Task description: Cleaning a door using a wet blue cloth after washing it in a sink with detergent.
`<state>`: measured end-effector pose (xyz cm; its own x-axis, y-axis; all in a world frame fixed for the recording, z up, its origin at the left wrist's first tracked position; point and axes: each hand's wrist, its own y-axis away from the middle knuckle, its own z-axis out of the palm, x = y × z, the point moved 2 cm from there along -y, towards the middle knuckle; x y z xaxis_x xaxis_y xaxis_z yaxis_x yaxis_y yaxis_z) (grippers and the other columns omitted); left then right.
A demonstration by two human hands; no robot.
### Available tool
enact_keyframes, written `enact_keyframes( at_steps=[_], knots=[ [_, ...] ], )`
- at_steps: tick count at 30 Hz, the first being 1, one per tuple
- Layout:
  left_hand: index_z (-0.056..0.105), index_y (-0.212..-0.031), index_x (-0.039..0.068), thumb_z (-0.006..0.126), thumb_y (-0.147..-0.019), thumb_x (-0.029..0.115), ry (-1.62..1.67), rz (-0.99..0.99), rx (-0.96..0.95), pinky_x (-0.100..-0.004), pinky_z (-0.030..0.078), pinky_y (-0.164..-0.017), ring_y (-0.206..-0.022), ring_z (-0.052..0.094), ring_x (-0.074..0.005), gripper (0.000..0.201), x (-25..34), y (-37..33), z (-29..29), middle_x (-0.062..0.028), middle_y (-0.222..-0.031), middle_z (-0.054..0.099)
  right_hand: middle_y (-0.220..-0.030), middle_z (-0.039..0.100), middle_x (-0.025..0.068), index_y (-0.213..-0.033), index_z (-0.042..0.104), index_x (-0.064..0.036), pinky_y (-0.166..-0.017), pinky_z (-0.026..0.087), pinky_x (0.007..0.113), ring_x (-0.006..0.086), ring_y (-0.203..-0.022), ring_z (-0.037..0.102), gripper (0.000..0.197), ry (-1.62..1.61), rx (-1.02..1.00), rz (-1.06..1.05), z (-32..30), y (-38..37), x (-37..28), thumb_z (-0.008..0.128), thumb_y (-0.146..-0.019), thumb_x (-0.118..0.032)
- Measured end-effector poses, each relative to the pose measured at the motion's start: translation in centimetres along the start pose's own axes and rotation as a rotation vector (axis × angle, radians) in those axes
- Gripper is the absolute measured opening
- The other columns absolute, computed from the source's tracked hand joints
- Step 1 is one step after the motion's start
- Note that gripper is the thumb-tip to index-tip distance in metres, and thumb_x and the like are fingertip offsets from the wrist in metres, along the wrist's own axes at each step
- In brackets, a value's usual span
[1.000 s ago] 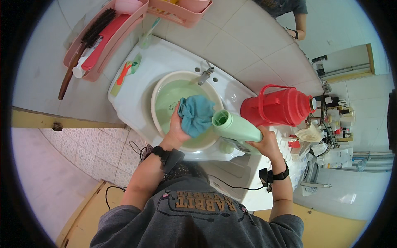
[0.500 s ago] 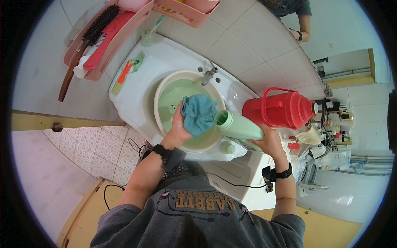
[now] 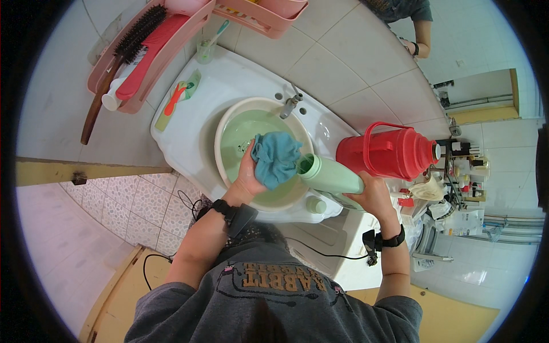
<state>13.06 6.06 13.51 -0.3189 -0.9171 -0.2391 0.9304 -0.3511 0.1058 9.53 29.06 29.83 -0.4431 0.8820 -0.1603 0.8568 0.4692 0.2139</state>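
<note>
Vs 1 s ago, our view's shifted a bit: basin (image 3: 218,150), tap (image 3: 290,107) & flask (image 3: 394,153) now sit slightly farther R in it. More of the cap (image 3: 315,205) shows, partly hidden by our bottle (image 3: 334,176) then. Our R hand (image 3: 374,195) also appears slightly farther R.

Brown block lettering (image 3: 284,278) stands upside down across the chest of the grey T-shirt (image 3: 280,292). Small dark marks (image 3: 243,147) inside the basin (image 3: 218,146) cannot be read.
</note>
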Motion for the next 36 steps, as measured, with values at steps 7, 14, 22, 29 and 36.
enact_keyframes(
  at_steps=[7, 14, 22, 29, 36],
  knots=[
    [0.044, -0.123, 0.002, 0.034, -0.089, 0.048, 0.002, -0.005, 0.021, -0.0408, 0.033, -0.099, -0.111, 0.048, -0.0309, 0.058, 0.09, -0.06, -0.09, -0.0155, -0.124, 0.047, -0.069, 0.058, 0.0184, -0.078, 0.055, -0.0019, -0.059, 0.045, 0.042, 0.0360, -0.068, 0.057, 0.038, 0.016, -0.018, 0.016, 0.02, -0.09, -0.25, 0.076, -0.060, -0.027],
    [0.045, -0.122, 0.003, 0.035, -0.089, 0.048, -0.006, -0.013, 0.013, -0.0404, 0.034, -0.098, -0.110, 0.048, -0.0306, 0.058, 0.06, -0.15, -0.30, -0.0152, -0.122, 0.048, -0.070, 0.058, 0.0183, -0.079, 0.055, -0.0018, -0.060, 0.045, 0.042, 0.0364, -0.069, 0.057, 0.038, 0.024, -0.013, 0.016, -0.06, -0.06, -0.35, 0.076, -0.060, -0.027],
    [0.045, -0.122, 0.001, 0.033, -0.090, 0.044, 0.020, -0.016, 0.002, -0.0405, 0.035, -0.097, -0.109, 0.048, -0.0314, 0.055, 0.13, -0.16, -0.38, -0.0162, -0.122, 0.048, -0.072, 0.058, 0.0188, -0.078, 0.055, -0.0015, -0.061, 0.045, 0.042, 0.0366, -0.072, 0.056, 0.037, 0.020, -0.022, 0.032, -0.25, 0.02, -0.52, 0.076, -0.059, -0.026],
    [0.044, -0.123, 0.003, 0.034, -0.088, 0.049, -0.002, -0.025, 0.009, -0.0404, 0.034, -0.098, -0.110, 0.048, -0.0304, 0.058, 0.00, -0.15, -0.36, -0.0148, -0.123, 0.048, -0.069, 0.058, 0.0195, -0.078, 0.055, -0.0001, -0.060, 0.045, 0.039, 0.0360, -0.068, 0.057, 0.037, 0.024, 0.014, 0.008, -0.27, 0.20, -0.73, 0.077, -0.059, -0.023],
    [0.044, -0.123, 0.003, 0.034, -0.089, 0.048, 0.012, -0.036, 0.020, -0.0399, 0.033, -0.098, -0.111, 0.047, -0.0301, 0.058, -0.06, -0.16, -0.41, -0.0147, -0.123, 0.048, -0.069, 0.058, 0.0198, -0.079, 0.055, -0.0004, -0.060, 0.045, 0.040, 0.0366, -0.069, 0.057, 0.038, 0.021, 0.000, 0.038, -0.35, 0.34, -0.89, 0.076, -0.060, -0.024]
  ],
)
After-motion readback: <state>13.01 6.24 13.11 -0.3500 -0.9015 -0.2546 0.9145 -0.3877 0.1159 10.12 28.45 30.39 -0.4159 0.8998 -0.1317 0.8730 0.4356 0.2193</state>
